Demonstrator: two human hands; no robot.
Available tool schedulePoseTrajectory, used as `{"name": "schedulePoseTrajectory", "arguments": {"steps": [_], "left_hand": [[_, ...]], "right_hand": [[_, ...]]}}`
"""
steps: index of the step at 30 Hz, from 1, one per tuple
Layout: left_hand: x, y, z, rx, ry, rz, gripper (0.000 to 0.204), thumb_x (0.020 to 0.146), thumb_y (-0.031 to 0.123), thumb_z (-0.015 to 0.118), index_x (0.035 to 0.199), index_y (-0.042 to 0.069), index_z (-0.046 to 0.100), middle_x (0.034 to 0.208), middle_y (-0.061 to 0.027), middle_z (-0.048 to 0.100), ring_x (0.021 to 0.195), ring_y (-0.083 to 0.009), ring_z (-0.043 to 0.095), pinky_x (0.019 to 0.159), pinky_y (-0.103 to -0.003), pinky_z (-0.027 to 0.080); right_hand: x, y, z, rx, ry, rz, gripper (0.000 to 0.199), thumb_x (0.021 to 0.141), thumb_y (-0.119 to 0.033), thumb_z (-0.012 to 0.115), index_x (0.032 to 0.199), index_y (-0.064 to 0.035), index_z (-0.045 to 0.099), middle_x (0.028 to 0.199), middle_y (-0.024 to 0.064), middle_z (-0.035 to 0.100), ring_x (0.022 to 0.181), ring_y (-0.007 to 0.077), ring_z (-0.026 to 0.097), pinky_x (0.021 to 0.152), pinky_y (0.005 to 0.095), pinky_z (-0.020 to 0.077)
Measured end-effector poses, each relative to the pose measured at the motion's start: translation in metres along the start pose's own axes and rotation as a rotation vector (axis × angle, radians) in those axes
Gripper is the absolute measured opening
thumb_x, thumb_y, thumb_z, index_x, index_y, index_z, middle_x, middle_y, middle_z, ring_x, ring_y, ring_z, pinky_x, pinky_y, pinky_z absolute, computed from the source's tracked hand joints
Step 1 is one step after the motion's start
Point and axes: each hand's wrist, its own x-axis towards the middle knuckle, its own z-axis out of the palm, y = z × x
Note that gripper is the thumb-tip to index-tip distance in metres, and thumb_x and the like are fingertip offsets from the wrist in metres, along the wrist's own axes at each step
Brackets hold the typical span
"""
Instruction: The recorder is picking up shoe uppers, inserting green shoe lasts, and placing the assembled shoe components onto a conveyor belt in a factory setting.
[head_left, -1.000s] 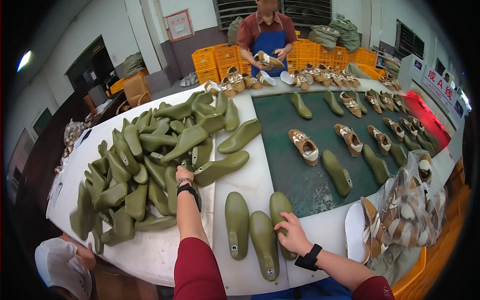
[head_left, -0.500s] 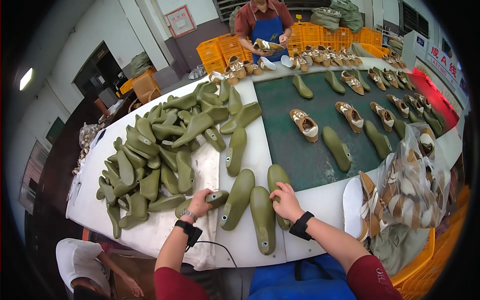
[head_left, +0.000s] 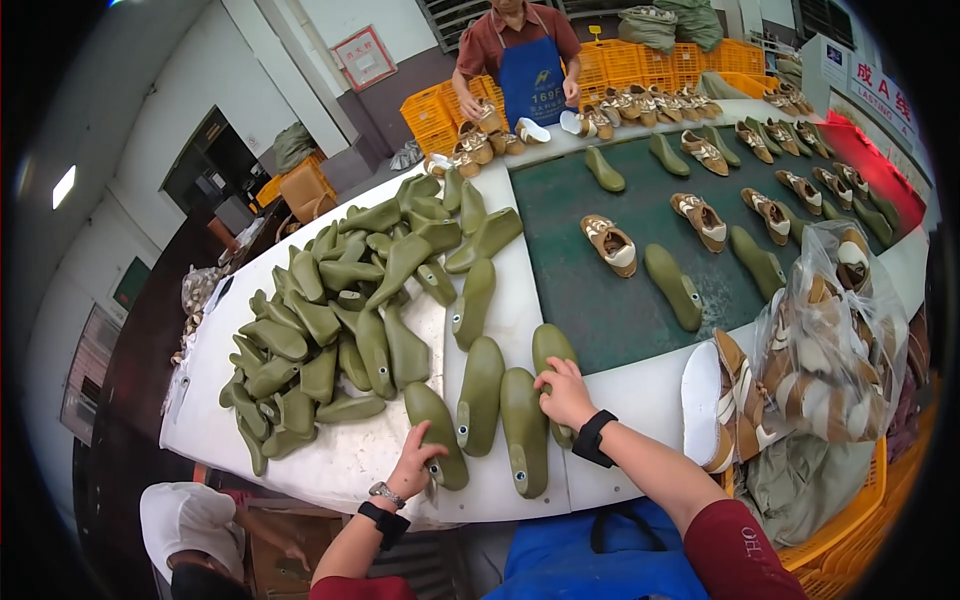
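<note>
Four-side row aside, green shoe lasts lie near me on the white table edge. My left hand point(head_left: 412, 465) is closed round the heel end of one green shoe last point(head_left: 430, 425), which points away from me. My right hand point(head_left: 567, 394) grips another green last point(head_left: 552, 347) by its side, fingers curled over it. Between them lie two more lasts, a longer last point(head_left: 482, 385) and a nearer last point(head_left: 525, 425), side by side with toes pointing away. Part of the right-hand last is hidden behind my fingers.
A large heap of lasts point(head_left: 320, 310) covers the left. Brown-and-white shoes point(head_left: 610, 245) and lasts stand on the green belt point(head_left: 590, 310). At right are a clear bag of shoes point(head_left: 835, 350) and a white insole point(head_left: 702, 405). A co-worker point(head_left: 530, 70) stands across; another person point(head_left: 195, 530) is lower left.
My left hand has turned its last from lying sideways to pointing away, beside the others. My right hand stays on its last. The co-worker across has lowered the shoe.
</note>
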Motion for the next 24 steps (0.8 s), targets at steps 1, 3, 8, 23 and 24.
{"name": "schedulePoseTrajectory", "arguments": {"steps": [1,3,8,23,24], "left_hand": [[-0.004,0.0,0.004,-0.217,0.131,-0.167,0.059,0.065,-0.013,0.054,0.116,0.016,0.057,0.141,-0.0124,0.037,0.132,-0.0331,0.032,0.103,-0.048,0.033],[-0.004,-0.002,0.004,-0.588,0.172,-0.425,0.066,0.068,-0.012,0.052,0.127,0.016,0.045,0.14,-0.0121,0.038,0.131,-0.0297,0.034,0.101,-0.045,0.035],[0.019,0.042,0.004,-0.965,0.13,-0.686,0.078,0.089,0.017,0.058,0.146,0.002,0.008,0.139,-0.0152,0.037,0.126,-0.0201,0.038,0.1,-0.033,0.037],[0.176,-0.127,0.021,0.58,0.333,-0.579,0.089,0.067,0.028,0.077,0.142,0.014,0.03,0.144,-0.0249,0.024,0.132,-0.0387,0.027,0.102,-0.047,0.032],[0.181,-0.132,0.021,0.575,0.332,-0.574,0.089,0.067,0.028,0.077,0.142,0.014,0.03,0.144,-0.0249,0.024,0.132,-0.0387,0.027,0.102,-0.047,0.032]], "right_hand": [[0.0,0.0,0.001,0.002,-0.002,-0.003,0.019,0.072,-0.008,0.058,0.09,-0.0122,0.064,0.134,0.0122,0.045,0.128,0.0427,0.032,0.103,0.0493,0.0327],[0.001,0.0,0.002,-0.008,0.0,-0.009,0.019,0.072,-0.008,0.059,0.09,-0.0121,0.063,0.134,0.012,0.045,0.127,0.0425,0.033,0.103,0.0498,0.0328],[-0.003,0.005,0.001,0.004,0.001,-0.024,0.018,0.072,-0.008,0.059,0.089,-0.0117,0.063,0.134,0.0128,0.045,0.127,0.0419,0.034,0.102,0.0504,0.0325],[-0.01,-0.011,-0.01,-0.101,0.048,0.011,0.016,0.072,-0.007,0.059,0.087,-0.0086,0.063,0.133,0.0164,0.045,0.126,0.0416,0.034,0.106,0.0445,0.0299],[-0.011,-0.014,-0.01,-0.089,0.038,0.011,0.016,0.072,-0.006,0.06,0.087,-0.0087,0.063,0.132,0.016,0.046,0.126,0.0416,0.034,0.106,0.0444,0.0306]]}}
